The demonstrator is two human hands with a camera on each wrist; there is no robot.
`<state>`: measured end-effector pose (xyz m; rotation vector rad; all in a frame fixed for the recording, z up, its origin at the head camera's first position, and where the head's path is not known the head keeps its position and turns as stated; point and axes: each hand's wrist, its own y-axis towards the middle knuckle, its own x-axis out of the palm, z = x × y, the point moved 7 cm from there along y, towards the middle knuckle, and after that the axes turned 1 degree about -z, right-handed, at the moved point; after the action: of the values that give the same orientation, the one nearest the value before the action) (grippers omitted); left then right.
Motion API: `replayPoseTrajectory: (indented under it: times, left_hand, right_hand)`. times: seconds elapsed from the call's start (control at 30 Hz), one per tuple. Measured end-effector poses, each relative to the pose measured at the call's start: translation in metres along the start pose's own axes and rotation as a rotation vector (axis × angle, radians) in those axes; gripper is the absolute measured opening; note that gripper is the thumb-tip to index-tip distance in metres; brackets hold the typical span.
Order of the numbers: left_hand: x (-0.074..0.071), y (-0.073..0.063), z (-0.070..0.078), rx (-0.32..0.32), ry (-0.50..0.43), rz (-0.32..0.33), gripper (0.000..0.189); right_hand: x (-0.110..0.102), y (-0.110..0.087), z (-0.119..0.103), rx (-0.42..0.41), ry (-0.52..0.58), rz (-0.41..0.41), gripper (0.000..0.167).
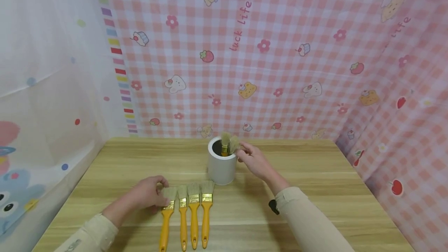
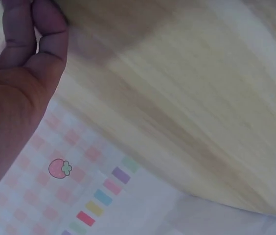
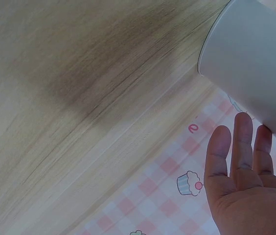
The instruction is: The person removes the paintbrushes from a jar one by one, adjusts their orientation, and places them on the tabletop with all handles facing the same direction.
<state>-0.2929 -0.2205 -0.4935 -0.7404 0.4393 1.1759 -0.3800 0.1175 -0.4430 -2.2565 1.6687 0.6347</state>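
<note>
Four-fingered rows aside, my left hand [image 1: 148, 193] curls its fingers and thumb at the bristle end of the leftmost paintbrush [image 1: 166, 216], holding its edge. Beside it lie several more paintbrushes [image 1: 194, 221], yellow-handled with gold ferrules and pale bristles. A white cylindrical holder [image 1: 222, 168] stands behind them, dark inside. One paintbrush [image 1: 225, 143] stands in it bristles up. At the holder's right rim my right hand [image 1: 254, 161] pinches the bristles of another paintbrush [image 1: 233, 144], whose handle is hidden inside. In the right wrist view, three fingers [image 3: 243, 142] extend alongside the holder.
The wood-grain table [image 1: 140, 162] runs back to a pink checked curtain [image 1: 224, 108]. White printed cloth [image 1: 45, 88] hangs along the left side. A small black object [image 1: 274, 207] shows at the right sleeve cuff.
</note>
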Motion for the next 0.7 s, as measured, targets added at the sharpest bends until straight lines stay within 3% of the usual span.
replayPoseTrajectory:
  times: [0.17, 0.37, 0.7]
  left_hand:
    - [0.0021, -0.0007, -0.0018, -0.029, -0.017, 0.020, 0.052]
    - [0.0053, 0.0011, 0.0000, 0.006, 0.013, 0.044, 0.054]
    - [0.0056, 0.0071, 0.0059, 0.025, 0.058, 0.061, 0.056]
  right_hand:
    - [-0.0003, -0.0011, -0.0007, 0.014, 0.007, 0.000, 0.051]
    - [0.0007, -0.0032, 0.0001, 0.044, 0.004, 0.003, 0.052]
    - [-0.0004, -0.0023, -0.0010, 0.025, 0.002, 0.012, 0.051]
